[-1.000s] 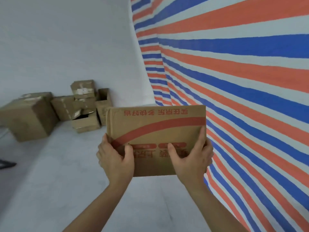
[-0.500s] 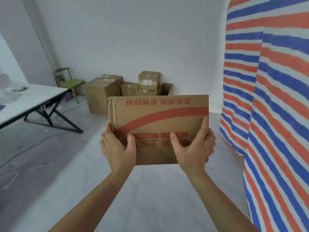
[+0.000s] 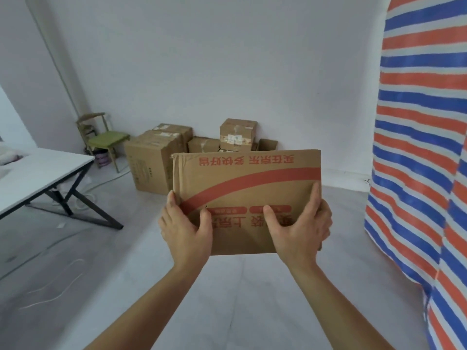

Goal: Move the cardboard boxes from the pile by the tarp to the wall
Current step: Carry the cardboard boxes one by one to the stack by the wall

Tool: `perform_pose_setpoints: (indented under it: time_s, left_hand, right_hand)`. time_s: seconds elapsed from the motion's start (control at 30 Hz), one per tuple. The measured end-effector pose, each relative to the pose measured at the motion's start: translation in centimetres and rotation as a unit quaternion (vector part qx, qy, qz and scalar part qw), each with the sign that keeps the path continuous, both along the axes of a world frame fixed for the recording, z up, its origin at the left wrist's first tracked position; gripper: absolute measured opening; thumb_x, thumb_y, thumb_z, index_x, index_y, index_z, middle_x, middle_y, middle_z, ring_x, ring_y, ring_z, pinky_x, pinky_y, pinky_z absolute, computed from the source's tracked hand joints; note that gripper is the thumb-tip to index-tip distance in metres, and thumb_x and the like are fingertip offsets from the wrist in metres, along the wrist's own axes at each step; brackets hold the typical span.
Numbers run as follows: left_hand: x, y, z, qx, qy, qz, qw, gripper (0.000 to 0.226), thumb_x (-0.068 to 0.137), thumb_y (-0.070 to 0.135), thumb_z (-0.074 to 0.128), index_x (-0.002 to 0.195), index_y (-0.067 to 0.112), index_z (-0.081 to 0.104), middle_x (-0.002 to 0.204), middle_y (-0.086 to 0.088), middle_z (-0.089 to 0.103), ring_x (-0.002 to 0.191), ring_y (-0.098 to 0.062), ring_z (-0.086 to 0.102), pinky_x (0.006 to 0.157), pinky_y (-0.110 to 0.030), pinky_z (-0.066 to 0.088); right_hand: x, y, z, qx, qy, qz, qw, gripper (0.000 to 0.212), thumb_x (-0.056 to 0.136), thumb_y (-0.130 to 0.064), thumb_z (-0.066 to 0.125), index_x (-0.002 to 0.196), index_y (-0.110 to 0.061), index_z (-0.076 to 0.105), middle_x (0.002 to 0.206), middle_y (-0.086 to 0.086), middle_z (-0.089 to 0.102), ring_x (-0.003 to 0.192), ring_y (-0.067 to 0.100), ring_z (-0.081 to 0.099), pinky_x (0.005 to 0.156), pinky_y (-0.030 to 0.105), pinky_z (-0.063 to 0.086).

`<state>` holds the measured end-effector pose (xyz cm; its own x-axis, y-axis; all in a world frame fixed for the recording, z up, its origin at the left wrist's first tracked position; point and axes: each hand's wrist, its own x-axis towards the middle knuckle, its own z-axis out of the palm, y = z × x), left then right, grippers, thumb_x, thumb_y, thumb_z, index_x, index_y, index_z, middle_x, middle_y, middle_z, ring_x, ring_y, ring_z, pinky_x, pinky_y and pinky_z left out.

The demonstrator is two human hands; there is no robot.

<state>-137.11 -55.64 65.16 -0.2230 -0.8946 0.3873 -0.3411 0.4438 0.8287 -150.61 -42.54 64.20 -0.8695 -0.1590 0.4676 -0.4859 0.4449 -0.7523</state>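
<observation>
Open grey floor (image 3: 227, 286) runs from the foreground to the stacked boxes (image 3: 161, 162) at the white wall (image 3: 227, 72). A carried cardboard box (image 3: 247, 195), gripped at its lower corners by the left hand (image 3: 187, 231) and right hand (image 3: 300, 228), hides part of this lane. On the left, a white table (image 3: 32, 173) with black crossed legs narrows the passage; a green chair (image 3: 106, 140) stands behind it. On the right, a striped tarp (image 3: 417, 160) bulges inward. Bare floor lies between the stack and the tarp.
</observation>
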Motion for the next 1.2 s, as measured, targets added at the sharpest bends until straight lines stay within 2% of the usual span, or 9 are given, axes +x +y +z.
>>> perform_pose_setpoints:
  time_s: [0.13,0.27,0.5,0.63,0.87,0.97,1.2]
  left_hand:
    - [-7.7,-7.6,-1.6,0.003,-0.023,0.000,1.000,0.077,0.089,0.024,0.065,0.153,0.008,0.025,0.146,-0.010,0.041,0.135,-0.027,0.031,0.114,-0.046,0.027]
    - [-15.4,-15.3,-2.8,-0.002,-0.040,0.005,0.999,0.077,0.090,0.030,0.062,0.153,0.007,0.024,0.145,-0.011,0.041,0.133,-0.027,0.032,0.111,-0.043,0.027]
    - [-26.2,-31.1,-1.6,0.019,-0.066,0.051,0.996,0.080,0.089,0.027,0.066,0.154,0.007,0.023,0.147,-0.013,0.039,0.135,-0.031,0.032,0.113,-0.046,0.027]
    - [-29.5,-39.5,-1.6,0.035,-0.072,0.079,0.994,0.079,0.088,0.028,0.066,0.153,0.008,0.026,0.145,-0.012,0.041,0.133,-0.031,0.034,0.111,-0.049,0.030]
    - [-35.3,-56.8,-4.9,0.065,-0.071,0.094,0.991,0.080,0.087,0.029,0.065,0.153,0.009,0.024,0.145,-0.013,0.041,0.132,-0.033,0.035,0.110,-0.052,0.031]
    - [-38.0,-65.9,-5.3,0.080,-0.078,0.088,0.990,0.080,0.088,0.030,0.064,0.154,0.009,0.022,0.148,-0.013,0.039,0.135,-0.034,0.033,0.111,-0.054,0.029]
    - [-46.1,-79.2,-4.4,0.079,-0.117,0.034,0.989,0.080,0.088,0.028,0.065,0.153,0.006,0.025,0.146,-0.015,0.040,0.131,-0.036,0.035,0.109,-0.054,0.030]
  right_hand:
    - [-7.4,-7.5,-2.1,-0.005,-0.022,-0.009,1.000,0.114,0.067,-0.071,0.063,0.157,-0.029,0.009,0.148,0.015,0.032,0.135,0.035,0.034,0.108,0.061,0.033]
    - [-15.0,-15.5,-4.1,-0.007,-0.040,-0.008,0.999,0.113,0.067,-0.072,0.062,0.157,-0.029,0.009,0.148,0.015,0.032,0.135,0.035,0.034,0.109,0.059,0.033]
    - [-27.3,-32.3,-2.6,0.011,-0.044,0.044,0.998,0.115,0.068,-0.072,0.065,0.158,-0.027,0.009,0.150,0.014,0.031,0.136,0.033,0.031,0.112,0.056,0.029]
    - [-31.2,-40.9,-2.4,0.023,-0.037,0.077,0.996,0.115,0.072,-0.066,0.074,0.159,-0.028,0.009,0.151,0.014,0.029,0.137,0.031,0.029,0.111,0.052,0.028]
    - [-37.2,-58.7,-4.8,0.039,-0.043,0.103,0.993,0.116,0.070,-0.071,0.070,0.157,-0.034,0.004,0.152,0.011,0.025,0.138,0.032,0.028,0.111,0.059,0.031]
    - [-40.0,-67.5,-5.3,0.060,-0.058,0.095,0.992,0.116,0.069,-0.073,0.068,0.157,-0.034,0.003,0.152,0.009,0.024,0.139,0.032,0.025,0.111,0.061,0.031]
    - [-46.4,-78.6,-5.4,0.082,-0.082,0.044,0.992,0.115,0.072,-0.072,0.070,0.156,-0.032,0.003,0.155,0.012,0.020,0.142,0.034,0.021,0.116,0.058,0.023]
